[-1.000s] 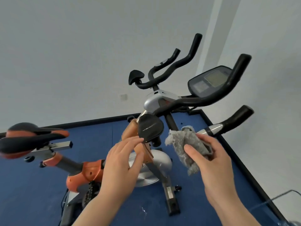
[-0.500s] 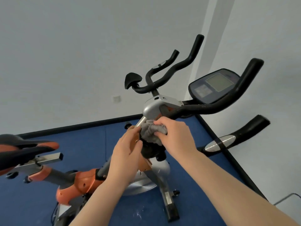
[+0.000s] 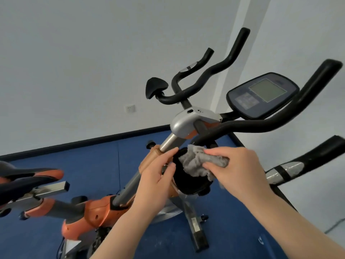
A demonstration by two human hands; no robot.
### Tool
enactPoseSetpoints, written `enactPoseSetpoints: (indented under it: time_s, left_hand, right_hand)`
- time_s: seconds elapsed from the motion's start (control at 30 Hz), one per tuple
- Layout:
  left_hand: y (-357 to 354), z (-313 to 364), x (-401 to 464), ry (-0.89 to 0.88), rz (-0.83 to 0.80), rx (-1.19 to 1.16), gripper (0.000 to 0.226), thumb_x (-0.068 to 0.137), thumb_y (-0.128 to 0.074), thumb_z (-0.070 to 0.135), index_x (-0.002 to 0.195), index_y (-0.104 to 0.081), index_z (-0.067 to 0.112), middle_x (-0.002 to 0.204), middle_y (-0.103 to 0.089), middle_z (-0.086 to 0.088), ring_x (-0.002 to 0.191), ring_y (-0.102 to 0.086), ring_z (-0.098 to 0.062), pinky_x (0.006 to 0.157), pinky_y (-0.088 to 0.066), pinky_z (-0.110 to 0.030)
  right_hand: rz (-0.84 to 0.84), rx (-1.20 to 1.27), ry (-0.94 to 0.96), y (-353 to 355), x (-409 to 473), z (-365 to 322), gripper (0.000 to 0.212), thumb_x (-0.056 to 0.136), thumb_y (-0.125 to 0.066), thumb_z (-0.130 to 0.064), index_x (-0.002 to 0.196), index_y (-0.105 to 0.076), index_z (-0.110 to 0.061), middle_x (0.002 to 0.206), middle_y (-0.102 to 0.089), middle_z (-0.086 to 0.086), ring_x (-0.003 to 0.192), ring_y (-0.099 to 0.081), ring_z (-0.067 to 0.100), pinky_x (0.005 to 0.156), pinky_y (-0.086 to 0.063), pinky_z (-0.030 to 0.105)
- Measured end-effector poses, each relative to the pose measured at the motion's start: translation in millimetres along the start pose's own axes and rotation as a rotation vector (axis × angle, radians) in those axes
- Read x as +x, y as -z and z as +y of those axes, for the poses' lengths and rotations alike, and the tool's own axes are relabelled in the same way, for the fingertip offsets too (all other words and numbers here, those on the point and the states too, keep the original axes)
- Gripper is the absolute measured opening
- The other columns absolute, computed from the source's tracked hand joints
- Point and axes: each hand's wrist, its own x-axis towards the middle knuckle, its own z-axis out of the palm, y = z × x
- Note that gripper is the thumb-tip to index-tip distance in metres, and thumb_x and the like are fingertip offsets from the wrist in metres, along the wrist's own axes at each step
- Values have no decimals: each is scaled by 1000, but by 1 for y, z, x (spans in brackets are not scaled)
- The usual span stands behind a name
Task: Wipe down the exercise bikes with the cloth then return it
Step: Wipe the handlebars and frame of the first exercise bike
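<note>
Since half a second ago, the right hand (image 3: pixel 240 171) has slid the grey cloth (image 3: pixel 197 163) a little lower and further across the black pad (image 3: pixel 188 182), and more of that pad now shows beneath it. One second ago the cloth was held clear of the pad, off to its right.

All places below are given relative to the black pad, a rounded cushion at the near end of the handlebar (image 3: pixel 261 126) of an orange and silver exercise bike (image 3: pixel 104 208).

The cloth lies on top of the pad, bunched and pressed against its upper face. The right hand's fingers (image 3: pixel 214 153) are clenched on the cloth, thumb below and fingers above, so the wad can be rubbed firmly without slipping out.

The left hand (image 3: pixel 156 182) is just left of the pad, its fingers curled and grasping the pad's left edge. This looks like bracing, holding the pad steady while the other hand scrubs.

The cloth is a fuzzy, thick grey rag, crumpled into loose folds, with a ragged corner hanging off the pad's right side.

Above and right of the pad sits a dark console (image 3: pixel 261 96) with a pale screen. Far left of the pad is a black and orange saddle (image 3: pixel 28 176). Below the pad lies a blue floor (image 3: pixel 84 165).
</note>
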Motion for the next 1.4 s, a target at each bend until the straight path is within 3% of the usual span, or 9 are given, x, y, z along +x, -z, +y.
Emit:
enactPoseSetpoints:
  time_s: [0.07,0.23,0.37,0.5,0.7,0.87,1.03,1.2,1.4]
  left_hand:
    - [9,-2,10,-18,-39,31,33,96,-51,21,120,-62,41,118,-64,7,114,-59,-14,98,-48,-39]
    - [23,2,25,-24,-180,-18,31,97,-50,15,113,-68,33,103,-70,15,96,-64,0,78,-49,-16]
    - [34,-1,32,-46,-295,-52,32,98,-49,13,118,-67,30,106,-67,26,108,-61,3,90,-47,-12]
    - [42,-4,36,-75,-377,-55,36,98,-48,10,123,-63,31,111,-64,30,111,-57,8,92,-44,-8]
    - [52,-5,40,-118,-467,-68,38,96,-49,11,126,-60,31,111,-61,34,107,-55,14,84,-39,0]
    - [57,-8,44,-96,-543,-97,42,97,-48,8,132,-57,29,115,-65,20,110,-56,10,84,-43,-2]
    - [57,-6,46,-114,-544,-121,37,96,-49,7,128,-60,23,107,-68,8,98,-60,11,79,-43,-1]
    - [57,-6,47,-148,-534,-95,35,96,-50,12,125,-60,30,105,-66,28,102,-56,17,77,-40,3]
    - [51,-6,49,-159,-507,-98,29,96,-50,19,118,-63,33,108,-66,27,105,-58,9,80,-40,1]
  right_hand:
    - [39,-12,-51,1,1,-4,28,69,-80,-34,97,-75,-34,61,-65,-22,61,-63,-4,60,-53,14]
    - [33,-59,-124,-14,26,-31,24,71,-79,-30,94,-75,-33,84,-74,-11,78,-66,5,69,-52,19]
    - [122,-169,-183,-20,-19,-39,28,75,-78,-29,102,-74,-35,105,-73,-14,92,-69,8,81,-56,30]
    - [173,-343,-234,-15,-30,-51,24,72,-71,-47,96,-73,-41,87,-74,-14,78,-67,9,62,-46,20]
    - [396,-408,-263,-74,-17,-72,21,77,-74,-36,88,-70,-19,93,-66,-5,87,-58,15,68,-41,22]
    - [254,-394,-118,-79,-34,-68,19,77,-75,-31,86,-64,-18,88,-65,-5,83,-54,16,74,-50,34]
    - [466,-279,-215,-84,-8,-79,18,78,-75,-26,87,-65,-14,89,-61,-1,83,-56,15,70,-44,22]
    - [237,-487,-43,-84,-41,-78,19,73,-80,-24,84,-66,-15,84,-61,-2,78,-54,18,64,-49,36]
    - [481,-351,-245,-54,-31,-72,18,75,-75,-31,86,-64,-22,90,-55,-9,86,-46,7,67,-37,11]
